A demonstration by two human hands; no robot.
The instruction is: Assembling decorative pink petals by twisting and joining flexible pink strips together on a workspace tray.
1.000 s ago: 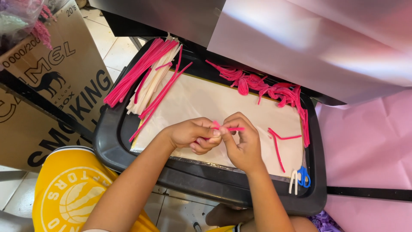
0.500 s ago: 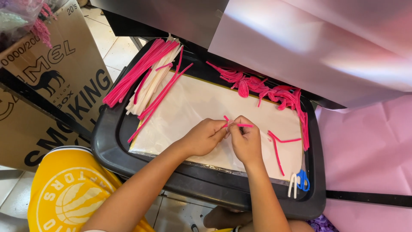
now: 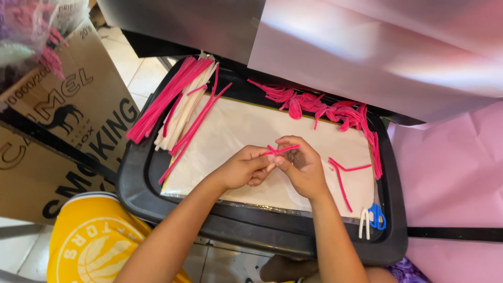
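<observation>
1. Here, the left hand (image 3: 242, 169) and right hand (image 3: 302, 166) both pinch a pink pipe cleaner (image 3: 281, 150) over the black tray (image 3: 133, 183), fingers closed.
2. Likely risk: twisting unevenly may let it slip from the fingertips.

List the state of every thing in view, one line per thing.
Left hand: pinching one end of a pink pipe cleaner.
Right hand: pinching the same piece.
Pink fuzzy pipe cleaner: bent, held above the tray.
Black plastic tray: lined with white paper.
Straight pink pipe cleaners: bundled at tray's left edge.
Bent pink pieces: heaped at far edge.
Blue-handled scissors: lying, blades not visible.
</observation>
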